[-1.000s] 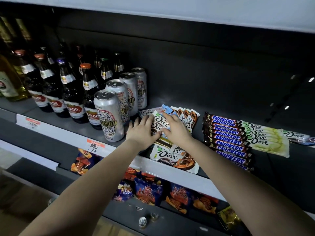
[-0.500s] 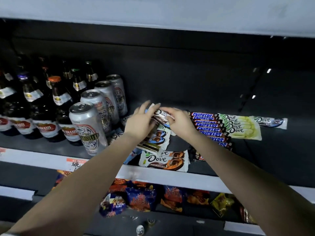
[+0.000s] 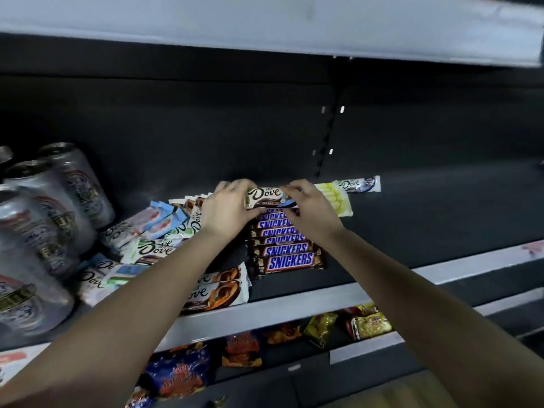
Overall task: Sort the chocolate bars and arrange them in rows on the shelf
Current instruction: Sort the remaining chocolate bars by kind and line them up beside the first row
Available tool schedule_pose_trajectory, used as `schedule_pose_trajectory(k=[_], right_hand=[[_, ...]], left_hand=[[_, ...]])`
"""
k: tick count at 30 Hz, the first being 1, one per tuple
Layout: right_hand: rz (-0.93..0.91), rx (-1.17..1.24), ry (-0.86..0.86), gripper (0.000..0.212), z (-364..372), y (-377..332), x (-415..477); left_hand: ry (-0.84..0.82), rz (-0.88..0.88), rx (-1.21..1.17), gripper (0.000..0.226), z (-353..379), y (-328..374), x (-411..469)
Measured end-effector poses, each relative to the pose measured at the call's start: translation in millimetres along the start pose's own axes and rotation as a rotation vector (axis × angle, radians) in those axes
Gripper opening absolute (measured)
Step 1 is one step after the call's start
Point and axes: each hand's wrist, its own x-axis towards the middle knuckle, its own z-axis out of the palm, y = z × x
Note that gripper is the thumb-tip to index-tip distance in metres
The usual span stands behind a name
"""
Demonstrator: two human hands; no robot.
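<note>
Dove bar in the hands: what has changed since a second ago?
The left hand and right hand took one Dove bar from the mixed Dove pile and carried it right; each now pinches an end, above the back of the Snickers row. The Snickers row, pale-green Dove stack, lone Dove bar beyond it and cans stayed put.

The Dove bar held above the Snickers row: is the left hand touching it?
Touching. The head view shows the left hand gripping the Dove bar at its left end; the right hand pinches its right end.

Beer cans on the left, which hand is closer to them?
Left. The left hand holds the chocolate bar at the end toward the cans; right hand holds its far end.
</note>
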Motion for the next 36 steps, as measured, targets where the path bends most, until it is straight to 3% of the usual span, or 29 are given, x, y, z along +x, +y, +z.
schedule_pose_trajectory(k=[5,10,16,25,31,36], right_hand=[[0.036,-0.135,0.006,0.055,-12.1,50.9,-16.3],[0.042,-0.115,0.130,0.054,-31.4,102.2,-14.3],[0.005,-0.124,0.138,0.052,-55.5,173.1,-22.0],[0.033,-0.140,0.015,0.047,-58.5,252.2,-49.5],[0.060,-0.097,-0.128,0.043,-47.5,280.8,-59.1],[0.058,-0.090,-0.111,0.039,-41.7,287.8,-53.7]], left_hand=[[-0.007,0.053,-0.015,0.054,10.8,33.6,22.0],[-0.001,0.073,-0.039,0.055,28.9,76.4,41.3],[-0.012,0.048,-0.095,0.053,64.4,137.5,59.0],[-0.071,-0.003,-0.017,0.048,143.7,203.1,54.1],[-0.006,0.007,0.100,0.042,182.0,218.2,38.3],[-0.022,-0.071,0.110,0.046,190.6,222.6,40.6]])
